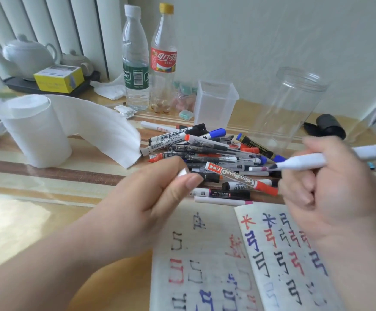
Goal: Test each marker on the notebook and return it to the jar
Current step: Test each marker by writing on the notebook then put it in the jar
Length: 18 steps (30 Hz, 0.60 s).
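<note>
My right hand (326, 189) grips a white marker (303, 163) with its dark tip bared and pointing left, above the open notebook (205, 254), whose pages carry red, blue and black test strokes. My left hand (160, 194) pinches a small white cap (182, 172) between thumb and fingers, just left of the marker's tip. A heap of markers and pens (209, 153) lies on the table beyond both hands. The clear round jar (290, 108) stands upright at the back right and looks empty.
A square clear plastic tub (215, 104) stands left of the jar. Two plastic bottles (149, 57), a toilet paper roll (36, 129) with a trailing sheet, a teapot tray (48, 86) with a yellow box and a black object (328, 126) ring the work area.
</note>
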Motion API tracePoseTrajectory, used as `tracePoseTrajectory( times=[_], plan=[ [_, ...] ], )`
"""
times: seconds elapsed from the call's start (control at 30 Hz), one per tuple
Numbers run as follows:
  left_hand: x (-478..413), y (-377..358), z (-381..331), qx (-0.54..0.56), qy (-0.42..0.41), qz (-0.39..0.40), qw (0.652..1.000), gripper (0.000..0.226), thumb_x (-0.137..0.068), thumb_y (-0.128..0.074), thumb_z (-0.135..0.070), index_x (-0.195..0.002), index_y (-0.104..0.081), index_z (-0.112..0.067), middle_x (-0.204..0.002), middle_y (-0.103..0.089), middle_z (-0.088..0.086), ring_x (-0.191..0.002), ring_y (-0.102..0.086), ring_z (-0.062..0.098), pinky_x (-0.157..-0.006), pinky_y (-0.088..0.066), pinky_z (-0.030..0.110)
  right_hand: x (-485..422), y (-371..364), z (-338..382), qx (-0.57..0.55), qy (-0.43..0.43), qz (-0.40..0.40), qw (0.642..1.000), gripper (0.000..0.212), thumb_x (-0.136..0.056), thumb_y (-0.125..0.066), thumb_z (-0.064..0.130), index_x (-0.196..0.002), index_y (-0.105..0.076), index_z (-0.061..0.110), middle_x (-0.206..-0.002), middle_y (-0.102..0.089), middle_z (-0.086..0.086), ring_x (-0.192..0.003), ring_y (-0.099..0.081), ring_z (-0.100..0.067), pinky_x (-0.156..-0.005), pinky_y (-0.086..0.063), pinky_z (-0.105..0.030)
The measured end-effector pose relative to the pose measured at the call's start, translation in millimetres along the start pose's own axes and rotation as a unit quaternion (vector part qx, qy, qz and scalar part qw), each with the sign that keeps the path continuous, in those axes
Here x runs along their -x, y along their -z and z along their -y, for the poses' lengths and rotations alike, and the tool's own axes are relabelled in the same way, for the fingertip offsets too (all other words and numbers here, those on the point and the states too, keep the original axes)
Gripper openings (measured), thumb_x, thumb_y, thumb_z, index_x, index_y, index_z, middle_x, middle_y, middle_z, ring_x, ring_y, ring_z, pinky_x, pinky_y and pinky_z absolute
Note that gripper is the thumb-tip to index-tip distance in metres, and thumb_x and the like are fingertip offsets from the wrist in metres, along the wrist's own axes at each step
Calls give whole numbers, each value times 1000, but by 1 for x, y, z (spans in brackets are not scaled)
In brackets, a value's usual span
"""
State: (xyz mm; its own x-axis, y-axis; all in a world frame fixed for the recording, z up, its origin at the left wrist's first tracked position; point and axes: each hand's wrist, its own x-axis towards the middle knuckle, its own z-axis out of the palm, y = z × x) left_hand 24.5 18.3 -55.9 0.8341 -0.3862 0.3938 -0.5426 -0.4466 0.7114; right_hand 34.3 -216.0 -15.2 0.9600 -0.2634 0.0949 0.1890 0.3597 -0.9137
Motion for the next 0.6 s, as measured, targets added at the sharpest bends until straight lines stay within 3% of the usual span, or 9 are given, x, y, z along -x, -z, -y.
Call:
tracePoseTrajectory(
  times=[0.07, 0.17, 0.23, 0.33, 0.47, 0.6],
  plan=[
    [-3, 0, 6, 21, 23, -6, 999, 49, -97, -35, -66, -78, -48, -23, -65, -55, -2, -59, -59, 19, -56, -48, 41, -5, 5, 1, 6, -21, 17, 1000, 56, -96, -53, 15, -43, -36, 12, -36, -22, -2, -27, -19, -13, -36, -19, -15],
    [-10, -3, 11, 146, 89, 22, 985, 48, -95, -41, -66, -76, -56, -24, -70, -66, 5, -55, -67, 29, -53, -52, 36, 3, 5, -24, 80, -67, 141, 984, 42, -90, -68, 27, -59, -50, 6, -41, -34, -6, -31, -29, -16, -38, -24, -17],
    [-15, -1, 16, 197, 143, 0, 970, 49, -95, -44, -65, -73, -56, -24, -71, -69, 14, -54, -67, 37, -52, -52, 36, 10, 4, -36, 153, -89, 230, 957, 33, -86, -75, 33, -70, -62, 8, -49, -48, -10, -38, -45, -23, -39, -36, -22],
    [-23, -1, 28, 235, 204, -32, 950, 55, -99, -45, -61, -83, -48, -9, -70, -68, 19, -53, -65, 42, -51, -55, 43, 19, 2, -45, 276, -96, 311, 904, 22, -82, -80, 36, -81, -72, 16, -63, -65, -8, -55, -64, -21, -50, -50, -27],
    [-30, -4, 34, 242, 219, -59, 943, 48, -105, -41, -53, -85, -44, -10, -68, -68, 19, -52, -66, 44, -49, -58, 51, 23, -5, -47, 335, -73, 304, 889, 18, -76, -84, 36, -82, -78, 21, -77, -73, -4, -62, -73, -16, -53, -54, -20],
    [-31, -4, 36, 245, 227, -58, 941, 52, -101, -42, -60, -82, -46, -12, -59, -65, 18, -51, -67, 42, -51, -59, 50, 21, -9, -51, 317, -80, 290, 899, 14, -79, -81, 26, -90, -79, 18, -76, -72, -6, -68, -73, -23, -58, -62, -39]
  ],
)
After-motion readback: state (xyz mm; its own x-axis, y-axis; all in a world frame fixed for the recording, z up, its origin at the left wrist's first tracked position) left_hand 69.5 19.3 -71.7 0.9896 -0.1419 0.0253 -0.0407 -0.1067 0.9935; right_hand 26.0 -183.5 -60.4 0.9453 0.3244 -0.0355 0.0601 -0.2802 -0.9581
